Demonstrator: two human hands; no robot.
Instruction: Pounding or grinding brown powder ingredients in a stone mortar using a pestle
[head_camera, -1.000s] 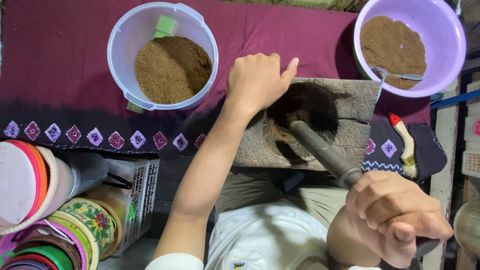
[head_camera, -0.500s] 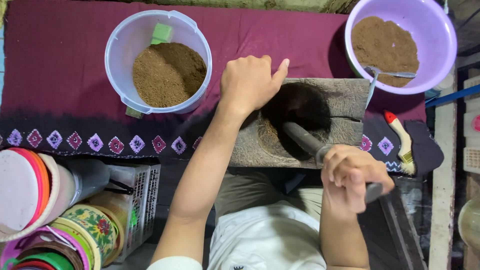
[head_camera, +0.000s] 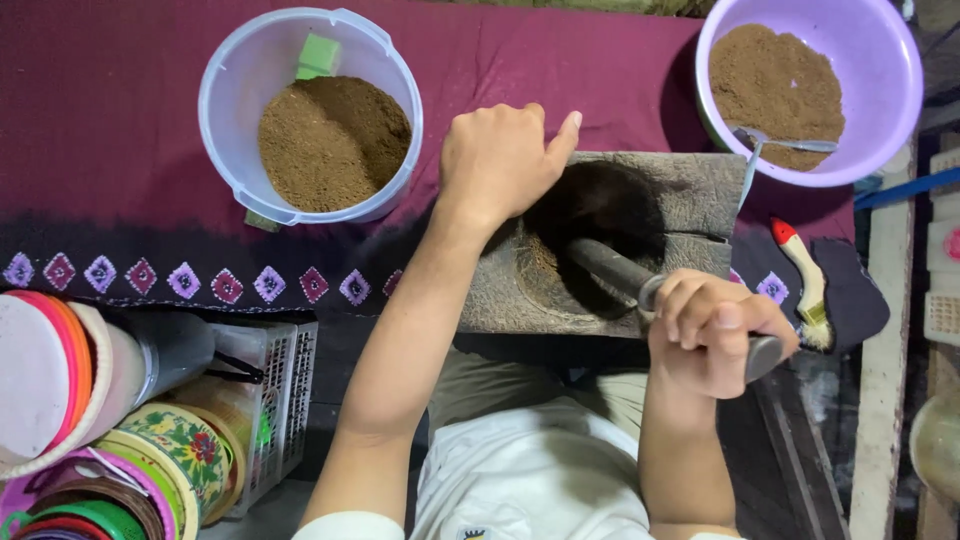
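Note:
A grey stone mortar block (head_camera: 690, 195) with a dark hollow lies on a maroon cloth (head_camera: 110, 120). My left hand (head_camera: 500, 160) rests as a loose fist on the block's left rim, thumb pointing to the hollow. My right hand (head_camera: 715, 335) grips a dark metal pestle (head_camera: 612, 268), whose tip is down in the hollow among brown powder. The pestle slants from the hollow toward my body.
A pale blue bucket (head_camera: 232, 150) of brown powder with a green block stands at the upper left. A purple bowl (head_camera: 885, 130) holds powder and a metal spoon (head_camera: 780, 143). A small brush (head_camera: 805, 285) lies to the right. Colourful tins (head_camera: 150, 460) and a white basket sit at lower left.
My right hand dropped from a raised position and drove the pestle deeper into the hollow. The left hand stayed on the rim.

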